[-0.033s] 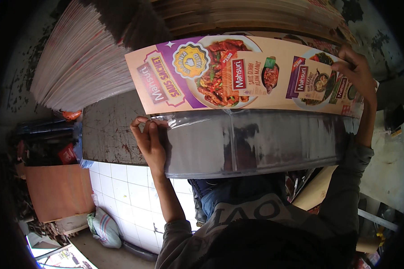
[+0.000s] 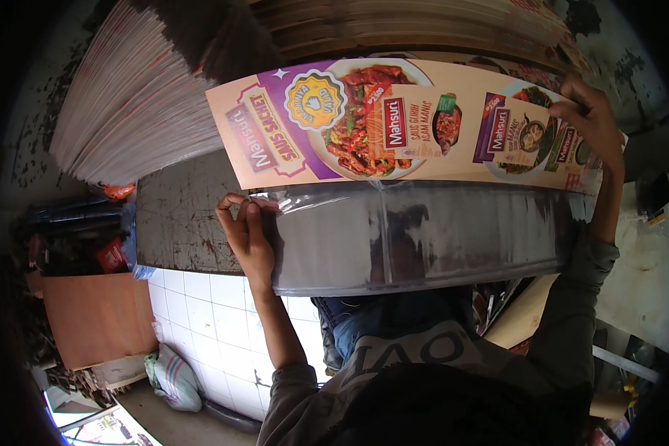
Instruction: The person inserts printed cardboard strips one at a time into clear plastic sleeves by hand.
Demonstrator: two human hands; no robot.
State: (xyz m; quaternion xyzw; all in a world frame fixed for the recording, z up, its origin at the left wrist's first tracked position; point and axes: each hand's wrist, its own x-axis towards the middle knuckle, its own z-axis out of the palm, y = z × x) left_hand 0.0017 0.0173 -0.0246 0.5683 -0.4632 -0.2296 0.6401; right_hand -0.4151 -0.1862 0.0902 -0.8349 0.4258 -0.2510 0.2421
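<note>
A long printed board with food pictures on peach and purple lies crosswise in front of me. My right hand is closed on its far right end, thumb and fingers bent over the edge. On the near side of the board lies a stack of clear plastic sleeves, glossy and grey-looking. My left hand pinches the upper left corner of the top sleeve, beside the board's lower left corner. The board's near edge runs along the sleeve's far edge; whether it is inside the sleeve I cannot tell.
Tall stacks of sheets fan out at the far left, with more stacked boards at the back. A scratched dark tabletop shows at left. Below are white floor tiles, a brown panel and a tied sack.
</note>
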